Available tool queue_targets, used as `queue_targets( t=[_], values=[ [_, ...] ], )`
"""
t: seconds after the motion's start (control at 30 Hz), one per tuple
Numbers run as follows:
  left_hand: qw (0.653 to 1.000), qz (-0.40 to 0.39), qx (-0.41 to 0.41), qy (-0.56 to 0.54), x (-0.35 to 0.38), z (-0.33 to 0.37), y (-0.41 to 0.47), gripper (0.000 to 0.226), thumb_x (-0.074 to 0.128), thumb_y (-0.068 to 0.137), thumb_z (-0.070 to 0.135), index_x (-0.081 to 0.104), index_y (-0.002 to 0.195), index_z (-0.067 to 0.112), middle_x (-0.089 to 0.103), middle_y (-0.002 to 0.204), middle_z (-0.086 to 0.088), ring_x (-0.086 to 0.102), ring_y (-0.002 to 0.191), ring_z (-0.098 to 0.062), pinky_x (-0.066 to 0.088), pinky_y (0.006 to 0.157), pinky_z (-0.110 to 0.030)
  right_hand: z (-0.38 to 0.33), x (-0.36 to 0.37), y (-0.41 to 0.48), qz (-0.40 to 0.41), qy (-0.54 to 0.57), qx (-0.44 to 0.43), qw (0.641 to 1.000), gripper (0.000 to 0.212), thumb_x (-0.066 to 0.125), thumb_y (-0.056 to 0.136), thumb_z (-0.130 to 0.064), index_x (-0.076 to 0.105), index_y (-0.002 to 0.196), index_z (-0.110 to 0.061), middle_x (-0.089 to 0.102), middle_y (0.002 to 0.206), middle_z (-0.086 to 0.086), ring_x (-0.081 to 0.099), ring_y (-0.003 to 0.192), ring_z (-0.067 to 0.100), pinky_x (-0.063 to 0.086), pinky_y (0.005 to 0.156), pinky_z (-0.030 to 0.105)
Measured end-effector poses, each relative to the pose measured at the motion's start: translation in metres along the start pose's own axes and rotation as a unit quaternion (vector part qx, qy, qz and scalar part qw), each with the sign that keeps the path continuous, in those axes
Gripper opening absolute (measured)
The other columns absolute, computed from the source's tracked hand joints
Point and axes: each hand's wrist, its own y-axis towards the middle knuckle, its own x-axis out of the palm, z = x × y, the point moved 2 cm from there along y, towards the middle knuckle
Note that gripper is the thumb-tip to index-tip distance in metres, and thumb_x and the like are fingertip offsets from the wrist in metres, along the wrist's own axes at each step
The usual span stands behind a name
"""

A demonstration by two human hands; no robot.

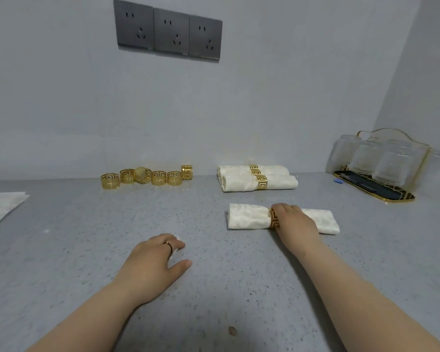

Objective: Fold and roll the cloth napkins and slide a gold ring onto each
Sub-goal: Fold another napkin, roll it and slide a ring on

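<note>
While right hand [294,219] grips midsection, napkin [247,216] lies beneath.

Glossy gold metal rings [146,176], matt patterned cloth napkin [247,216], speckled countertop [87,224].

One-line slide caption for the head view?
Right hand grips the rolled napkin at its gold ring; left hand rests open on the counter, spare rings behind.

No legible text, label, brand or number appears in the head view. The wall sockets [170,31] show plain grey faces. The gold rings [158,178] carry an openwork key-fret pattern, not characters. The rolled napkin [247,216] shows a woven pattern only. A small blue tab [337,179] beside the glass rack is too small to read.
</note>
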Motion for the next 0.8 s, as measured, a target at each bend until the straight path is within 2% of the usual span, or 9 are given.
queue_targets(
  t=[0.13, 0.3, 0.37, 0.43, 0.47, 0.53, 0.63, 0.8],
  values=[
    [1.000, 0.023, 0.000, 0.006, 0.001, -0.002, 0.003, 0.102, -0.002, 0.046, 0.073, 0.040, 0.131, 0.037, 0.035, 0.135, 0.024, 0.034, 0.125, 0.000, 0.021, 0.104, -0.016, -0.001, 0.007, 0.039, -0.020, -0.017, 0.008, 1.000, 0.031, 0.039, 0.091, -0.003, 0.040, 0.121, -0.010, 0.050, 0.125, 0.008, 0.047, 0.112, 0.024, 0.034, 0.073, 0.029],
    [1.000, 0.018, 0.001, 0.018, 0.002, -0.004, 0.006, 0.099, -0.003, 0.045, 0.073, 0.038, 0.130, 0.042, 0.033, 0.132, 0.026, 0.033, 0.125, 0.002, 0.021, 0.104, -0.016, -0.004, 0.019, 0.076, -0.017, -0.024, 0.018, 0.999, 0.031, 0.036, 0.093, -0.005, 0.039, 0.124, -0.007, 0.051, 0.125, 0.011, 0.051, 0.111, 0.027, 0.039, 0.077, 0.032],
    [1.000, 0.011, -0.001, 0.020, 0.004, -0.006, 0.008, 0.100, -0.003, 0.043, 0.076, 0.037, 0.129, 0.044, 0.031, 0.132, 0.028, 0.032, 0.126, 0.003, 0.021, 0.105, -0.016, -0.002, 0.025, 0.087, -0.010, -0.019, 0.025, 0.999, 0.031, 0.035, 0.093, -0.003, 0.039, 0.124, -0.006, 0.050, 0.126, 0.011, 0.050, 0.111, 0.027, 0.037, 0.074, 0.031],
    [1.000, 0.007, -0.005, 0.016, 0.004, -0.007, 0.009, 0.114, -0.006, 0.031, 0.090, 0.036, 0.128, 0.047, 0.029, 0.125, 0.033, 0.032, 0.125, 0.004, 0.021, 0.103, -0.015, 0.001, 0.027, 0.094, -0.006, -0.019, 0.031, 0.999, 0.031, 0.035, 0.093, 0.000, 0.040, 0.123, -0.005, 0.049, 0.125, 0.011, 0.049, 0.111, 0.027, 0.035, 0.072, 0.030],
    [1.000, 0.002, -0.008, 0.022, 0.004, -0.007, 0.009, 0.126, -0.016, 0.023, 0.093, 0.037, 0.127, 0.048, 0.027, 0.119, 0.035, 0.032, 0.124, 0.005, 0.022, 0.102, -0.015, 0.002, 0.029, 0.097, -0.003, -0.020, 0.032, 0.999, 0.031, 0.035, 0.092, 0.001, 0.040, 0.122, -0.004, 0.049, 0.125, 0.012, 0.048, 0.111, 0.028, 0.035, 0.073, 0.031],
    [0.999, 0.007, -0.014, 0.030, 0.005, -0.010, 0.009, 0.131, -0.030, 0.021, 0.088, 0.038, 0.125, 0.048, 0.023, 0.112, 0.036, 0.033, 0.122, 0.006, 0.022, 0.098, -0.014, 0.004, 0.031, 0.102, 0.000, -0.015, 0.033, 0.999, 0.031, 0.034, 0.091, 0.003, 0.040, 0.121, -0.004, 0.049, 0.124, 0.013, 0.047, 0.111, 0.028, 0.034, 0.072, 0.031],
    [1.000, 0.009, -0.014, 0.024, 0.006, -0.012, 0.010, 0.129, -0.030, 0.023, 0.088, 0.040, 0.124, 0.048, 0.023, 0.111, 0.036, 0.034, 0.121, 0.006, 0.021, 0.096, -0.013, 0.005, 0.034, 0.109, -0.006, -0.005, 0.029, 1.000, 0.032, 0.034, 0.091, 0.003, 0.040, 0.122, -0.004, 0.048, 0.126, 0.013, 0.046, 0.112, 0.029, 0.034, 0.073, 0.031],
    [0.999, 0.002, -0.019, 0.032, 0.004, -0.009, 0.009, 0.130, -0.032, 0.021, 0.087, 0.038, 0.125, 0.049, 0.023, 0.114, 0.035, 0.032, 0.123, 0.005, 0.017, 0.094, -0.011, 0.003, 0.036, 0.116, -0.006, 0.014, 0.011, 1.000, 0.033, 0.033, 0.093, -0.001, 0.038, 0.125, -0.004, 0.048, 0.128, 0.015, 0.048, 0.111, 0.031, 0.041, 0.083, 0.035]
  ],
)
